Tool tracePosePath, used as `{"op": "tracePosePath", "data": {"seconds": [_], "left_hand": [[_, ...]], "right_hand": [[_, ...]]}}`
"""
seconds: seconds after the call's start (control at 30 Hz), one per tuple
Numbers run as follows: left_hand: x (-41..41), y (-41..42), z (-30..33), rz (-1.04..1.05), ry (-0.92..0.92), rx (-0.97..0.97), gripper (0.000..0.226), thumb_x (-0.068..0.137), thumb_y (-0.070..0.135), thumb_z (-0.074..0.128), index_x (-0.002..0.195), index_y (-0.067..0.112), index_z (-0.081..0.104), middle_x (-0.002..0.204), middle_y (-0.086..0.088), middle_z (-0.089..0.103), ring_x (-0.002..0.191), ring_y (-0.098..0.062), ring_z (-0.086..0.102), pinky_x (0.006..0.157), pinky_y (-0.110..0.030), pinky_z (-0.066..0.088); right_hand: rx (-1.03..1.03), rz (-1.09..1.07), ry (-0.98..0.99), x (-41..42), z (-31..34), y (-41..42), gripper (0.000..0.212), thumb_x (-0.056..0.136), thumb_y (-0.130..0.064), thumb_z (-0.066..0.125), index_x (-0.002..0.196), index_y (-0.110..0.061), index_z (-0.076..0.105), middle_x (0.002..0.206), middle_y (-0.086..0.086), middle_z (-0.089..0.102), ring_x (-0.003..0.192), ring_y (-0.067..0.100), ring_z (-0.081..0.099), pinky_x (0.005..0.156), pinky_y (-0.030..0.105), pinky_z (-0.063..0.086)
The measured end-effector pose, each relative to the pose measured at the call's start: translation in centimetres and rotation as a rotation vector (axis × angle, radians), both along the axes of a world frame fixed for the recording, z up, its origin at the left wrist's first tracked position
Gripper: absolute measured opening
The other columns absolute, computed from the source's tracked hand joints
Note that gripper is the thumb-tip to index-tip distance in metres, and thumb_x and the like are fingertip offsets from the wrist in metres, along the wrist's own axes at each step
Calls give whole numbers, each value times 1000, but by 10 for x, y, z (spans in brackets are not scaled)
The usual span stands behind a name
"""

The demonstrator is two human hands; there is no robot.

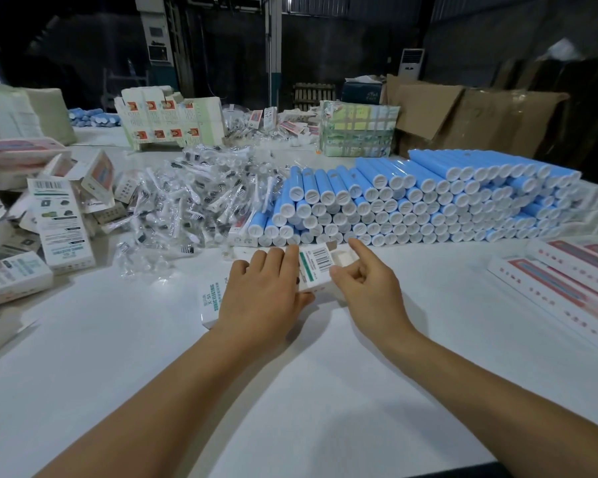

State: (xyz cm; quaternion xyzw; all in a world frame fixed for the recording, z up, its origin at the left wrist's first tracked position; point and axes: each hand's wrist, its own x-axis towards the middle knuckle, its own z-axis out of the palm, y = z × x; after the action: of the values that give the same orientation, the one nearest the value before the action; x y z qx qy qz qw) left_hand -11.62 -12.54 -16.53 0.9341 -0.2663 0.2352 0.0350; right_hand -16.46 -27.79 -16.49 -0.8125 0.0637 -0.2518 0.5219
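A small white carton [316, 267] with a barcode and a green stripe lies on the white table [290, 391] in front of me, its far end flap open. My left hand [263, 294] lies over the carton's near part, fingers on top and thumb curled under its edge. My right hand [366, 281] pinches the carton's right side near the open flap, index finger stretched toward the flap. Another part of white packaging with teal print [209, 300] shows left of my left hand.
A wide stack of blue tubes with white caps [411, 201] lies just beyond the hands. A heap of bagged brush heads [194, 198] sits at centre left. Filled cartons [59, 222] pile up at left, long flat white boxes [567, 277] at right, cardboard boxes [463, 112] behind.
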Motion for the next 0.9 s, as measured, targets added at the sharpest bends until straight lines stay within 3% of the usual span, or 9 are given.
{"op": "tracePosePath", "data": {"seconds": [0.07,0.13,0.23,0.33,0.53,0.63,0.73,0.83,0.9], "left_hand": [[-3,-1,-1,-12,-6,19,75,90,59,39,147,13,22,132,-2,46,115,-24,43,90,-38,32],[-5,-2,-3,-26,-19,34,74,89,59,40,145,11,27,127,-3,49,110,-25,46,87,-38,33],[-7,-3,-3,-19,-26,53,74,88,59,35,144,11,29,125,-3,49,108,-25,46,86,-39,33],[-10,-5,-2,-18,-27,54,73,87,58,39,142,9,35,121,-5,53,104,-27,49,83,-40,35],[-13,-5,-4,-28,-44,75,73,86,56,43,138,6,41,114,-6,56,99,-28,51,79,-41,37],[-13,-5,-1,-28,-39,55,73,84,56,39,137,5,43,112,-6,57,97,-28,53,78,-40,38],[-10,-5,-1,-13,-28,42,74,87,59,31,144,11,29,124,-3,49,107,-24,46,85,-39,34],[-5,-6,-2,-8,-13,6,72,91,59,34,146,15,19,132,0,42,115,-22,40,90,-37,30],[-2,-5,-1,5,-2,1,73,92,59,33,147,16,16,137,0,39,119,-22,38,92,-37,30]], "right_hand": [[-19,-1,34,1,1,-1,61,91,-24,60,146,-25,34,60,-21,59,64,-2,58,68,20,47],[-49,-17,61,2,1,-1,51,90,-27,61,138,-28,45,58,-19,58,65,-2,59,68,22,49],[-12,-58,36,3,-1,-1,10,88,-26,64,93,-32,58,68,-15,65,74,1,65,73,32,55],[4,-57,13,4,-2,2,17,90,-20,62,78,-31,55,68,-16,66,70,0,65,68,31,53],[17,-15,23,3,-3,6,22,91,-11,57,77,-27,57,77,-5,67,79,19,67,77,45,54],[-24,-1,14,2,-1,4,23,91,-14,57,75,-30,57,75,-7,66,80,17,66,75,42,54],[-62,-25,-28,2,3,-3,24,91,-21,57,76,-38,60,85,-14,66,87,15,63,74,33,52],[174,-201,-92,7,5,-16,15,91,-26,57,93,-40,61,98,-15,55,87,10,55,75,28,47],[495,-253,-14,12,6,-21,24,92,-28,58,116,-25,58,103,-6,56,89,14,55,82,36,47]]}}
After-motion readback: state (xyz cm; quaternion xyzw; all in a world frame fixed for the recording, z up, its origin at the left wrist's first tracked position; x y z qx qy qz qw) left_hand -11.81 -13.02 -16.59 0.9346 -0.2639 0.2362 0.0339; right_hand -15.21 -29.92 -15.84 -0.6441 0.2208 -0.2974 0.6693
